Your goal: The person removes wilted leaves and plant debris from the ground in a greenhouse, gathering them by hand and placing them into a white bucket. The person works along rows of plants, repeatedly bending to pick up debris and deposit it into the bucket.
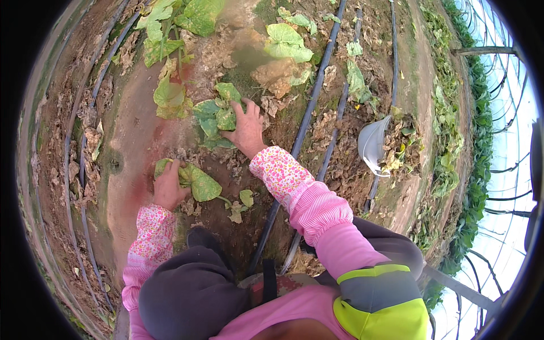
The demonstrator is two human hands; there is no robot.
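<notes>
My left hand [171,185] grips a mottled yellow-green leaf [205,185] low over the soil; part of the leaf is hidden behind the fingers. Farther forward and to the right, my right hand [248,129] has its thumb and fingers around a cluster of green leaves [216,117] with yellow blotches. Between the hands lie dry, crumbled leaves [231,158]. A small wilted leaf [237,208] with a stem rests on the ground nearer my knees. Directly ahead stands a plant with broad yellowing leaves [170,95].
Black irrigation hoses [315,94] run along the soil on both sides. At the right, a white plastic container [373,142] lies tilted beside yellowed plant debris [400,153]. Beyond are a row of green plants [478,140] and the greenhouse's film wall [505,163].
</notes>
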